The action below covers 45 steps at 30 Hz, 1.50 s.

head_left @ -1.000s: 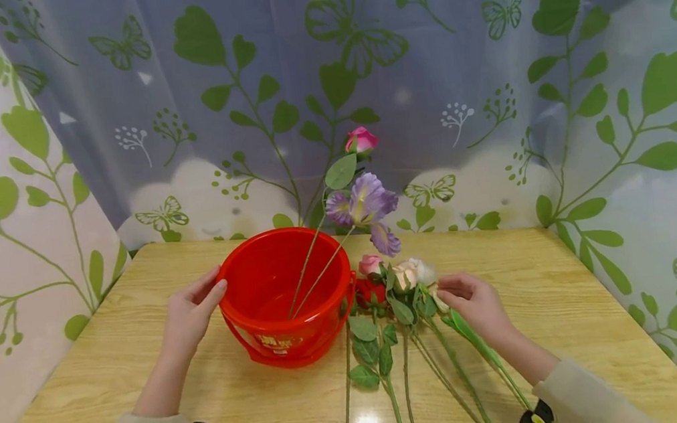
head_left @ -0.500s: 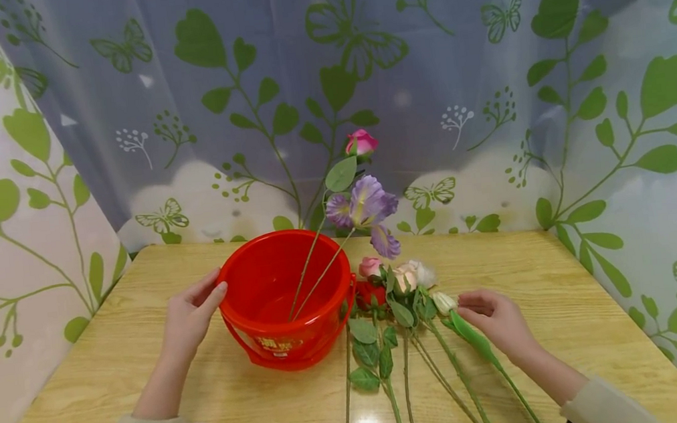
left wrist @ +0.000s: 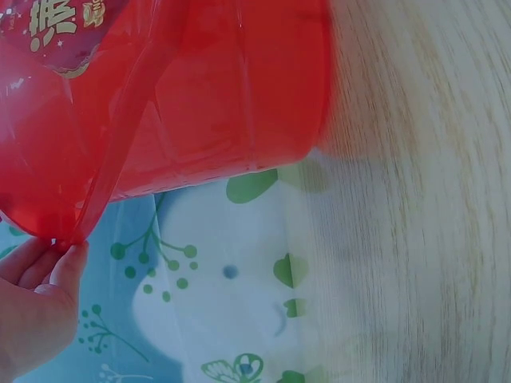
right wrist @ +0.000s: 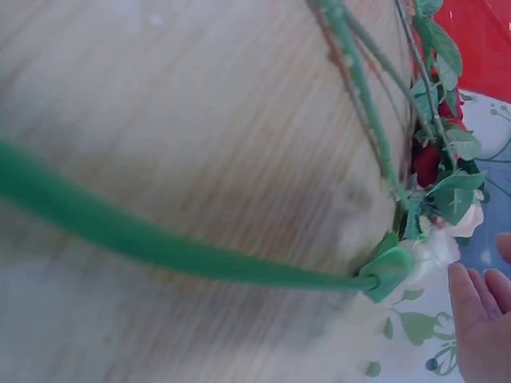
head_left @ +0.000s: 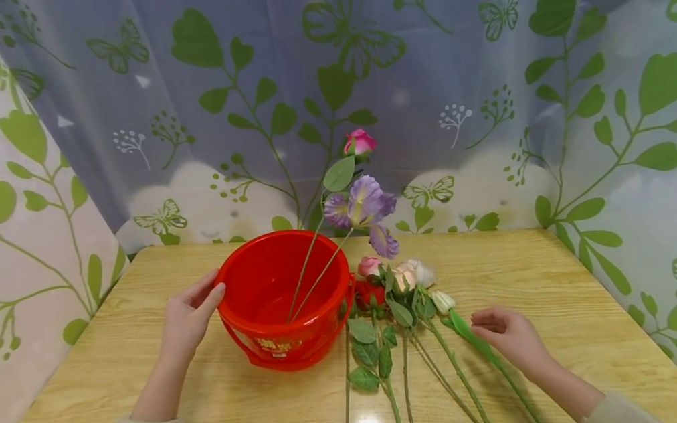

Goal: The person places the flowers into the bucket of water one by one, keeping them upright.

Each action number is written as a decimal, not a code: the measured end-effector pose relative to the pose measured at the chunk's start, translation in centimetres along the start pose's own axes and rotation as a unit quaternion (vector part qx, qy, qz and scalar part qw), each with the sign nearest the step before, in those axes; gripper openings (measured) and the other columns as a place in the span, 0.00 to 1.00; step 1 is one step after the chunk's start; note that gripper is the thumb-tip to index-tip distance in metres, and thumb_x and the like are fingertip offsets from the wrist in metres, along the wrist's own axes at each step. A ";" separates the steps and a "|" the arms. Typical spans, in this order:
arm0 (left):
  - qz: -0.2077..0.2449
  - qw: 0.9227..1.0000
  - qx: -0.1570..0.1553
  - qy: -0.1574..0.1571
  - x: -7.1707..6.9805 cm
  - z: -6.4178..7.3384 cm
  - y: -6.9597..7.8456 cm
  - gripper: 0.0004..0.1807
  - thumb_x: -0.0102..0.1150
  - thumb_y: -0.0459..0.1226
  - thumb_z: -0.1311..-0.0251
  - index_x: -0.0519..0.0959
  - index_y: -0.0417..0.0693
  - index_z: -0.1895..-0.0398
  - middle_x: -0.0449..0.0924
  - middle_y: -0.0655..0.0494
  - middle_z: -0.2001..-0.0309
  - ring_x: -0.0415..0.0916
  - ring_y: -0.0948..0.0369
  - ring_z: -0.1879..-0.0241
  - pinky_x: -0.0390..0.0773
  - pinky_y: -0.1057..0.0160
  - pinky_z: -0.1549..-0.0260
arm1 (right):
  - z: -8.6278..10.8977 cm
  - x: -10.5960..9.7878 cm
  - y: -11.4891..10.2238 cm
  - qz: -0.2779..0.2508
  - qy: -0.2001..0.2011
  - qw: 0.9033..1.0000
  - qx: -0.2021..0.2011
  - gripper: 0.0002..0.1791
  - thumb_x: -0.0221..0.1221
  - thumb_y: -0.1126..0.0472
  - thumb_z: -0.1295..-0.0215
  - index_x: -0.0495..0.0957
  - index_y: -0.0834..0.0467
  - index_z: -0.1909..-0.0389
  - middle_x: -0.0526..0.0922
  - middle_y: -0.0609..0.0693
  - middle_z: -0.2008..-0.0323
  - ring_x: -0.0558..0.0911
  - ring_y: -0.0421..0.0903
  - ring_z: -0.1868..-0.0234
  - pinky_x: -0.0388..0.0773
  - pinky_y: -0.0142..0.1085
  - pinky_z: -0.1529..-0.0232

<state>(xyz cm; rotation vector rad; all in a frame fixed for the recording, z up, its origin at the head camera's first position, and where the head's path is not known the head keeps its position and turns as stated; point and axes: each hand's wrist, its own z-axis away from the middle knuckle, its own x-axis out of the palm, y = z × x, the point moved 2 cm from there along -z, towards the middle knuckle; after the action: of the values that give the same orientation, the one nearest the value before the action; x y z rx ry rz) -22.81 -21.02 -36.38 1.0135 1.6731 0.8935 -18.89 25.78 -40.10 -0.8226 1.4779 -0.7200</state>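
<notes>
My left hand (head_left: 187, 315) pinches the rim of a red plastic bucket (head_left: 289, 343) on its left side; the left wrist view shows the fingertips at the rim by the handle (left wrist: 128, 120). A purple iris (head_left: 364, 202) and a pink rose (head_left: 360, 142) lean out of the bucket to the right. My right hand (head_left: 515, 337) is over the table with loosely straight fingers and holds nothing. Its fingertips are just right of a white tulip's green leaf (head_left: 469, 334). The tulip's bud (head_left: 443, 302) points away, its stem (right wrist: 200, 259) crossing the right wrist view.
Several more artificial flowers lie between bucket and tulip: a red rose (head_left: 370, 293), a light pink rose (head_left: 370, 266), a peach rose (head_left: 404, 276) and a white bloom (head_left: 422, 272). Their stems run toward the wooden table's (head_left: 260, 420) front. A patterned curtain (head_left: 422, 63) stands behind.
My right hand has moved back and to the right, away from the flower heads, and the white tulip now shows beside the bunch. The left hand has stayed at the bucket's rim.
</notes>
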 end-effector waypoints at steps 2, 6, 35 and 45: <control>-0.002 1.000 0.001 0.000 0.0 0.0 0.0 0.27 0.53 0.43 0.41 0.68 0.36 0.43 0.70 0.44 0.47 0.70 0.60 0.50 0.71 0.78 0.62 | 0.2 -0.1 0.3 0.002 -0.006 1.000 0.007 0.16 0.56 0.67 0.42 0.72 0.73 0.55 0.77 0.64 0.59 0.78 0.52 0.59 0.76 0.33 0.63; -0.001 1.000 -0.003 -0.001 0.0 0.0 0.0 0.27 0.53 0.43 0.41 0.67 0.36 0.43 0.70 0.44 0.46 0.69 0.54 0.49 0.71 0.78 0.62 | 0.3 -0.3 0.9 0.008 -0.012 1.000 0.016 0.15 0.57 0.67 0.43 0.73 0.72 0.56 0.78 0.62 0.60 0.78 0.52 0.60 0.76 0.33 0.64; -0.010 1.000 0.000 0.000 0.0 -0.1 -0.1 0.26 0.53 0.43 0.41 0.68 0.35 0.43 0.69 0.43 0.46 0.68 0.52 0.48 0.70 0.79 0.63 | 1.2 -1.1 3.3 0.079 -0.058 0.994 0.038 0.17 0.60 0.66 0.47 0.74 0.72 0.59 0.79 0.59 0.64 0.78 0.54 0.62 0.77 0.39 0.65; -0.004 1.000 0.004 0.002 0.0 0.1 0.0 0.27 0.53 0.43 0.41 0.68 0.35 0.43 0.70 0.42 0.47 0.68 0.51 0.48 0.71 0.78 0.62 | 1.7 -1.6 3.8 0.086 -0.098 0.989 0.068 0.18 0.62 0.64 0.49 0.74 0.72 0.60 0.79 0.52 0.68 0.77 0.50 0.65 0.77 0.39 0.66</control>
<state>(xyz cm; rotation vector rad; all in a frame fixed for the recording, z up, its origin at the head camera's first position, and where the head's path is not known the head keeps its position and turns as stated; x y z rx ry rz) -22.77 -20.99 -36.41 1.0098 1.6834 0.8854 -17.50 29.21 -42.49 -0.6330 1.2899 -0.5860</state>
